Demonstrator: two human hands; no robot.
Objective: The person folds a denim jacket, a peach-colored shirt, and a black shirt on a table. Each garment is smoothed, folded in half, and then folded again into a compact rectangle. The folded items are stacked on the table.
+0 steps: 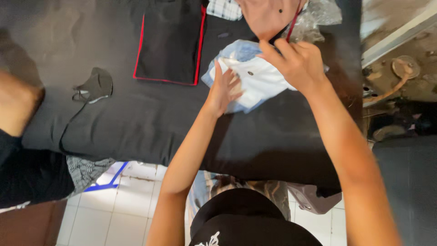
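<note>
Nearest to me, beyond the tiled floor point(132, 200), the table point(136, 123) under its black cloth is filling most of the view, and both forearms are reaching out over it. A second person's arm point(16, 105) is resting at the near left edge, apart from the work.

My left hand point(223, 89) is lying flat, fingers released and spread, pressing down on the near left part of the folded white and pale blue garment point(261, 79), which is sitting on the cloth right of centre. Just beyond it, my right hand point(296, 61) is hovering over the garment's far side, its fingers pinching the lower tip of a pinkish-brown sheet point(266, 16) with a thin red strip point(293, 23) alongside; whether the strip is in the grip too, I cannot tell.

I am judging this as the sheet being worked at the garment's far edge while the fold is pinned. The next move is calling for steady downward pressure from the flat hand so the layers do not shift.

Farther off are lying a black face mask point(95, 85), a black garment with red trim point(168, 41), checked cloth point(225, 8) and clear plastic wrap point(318, 16).
</note>
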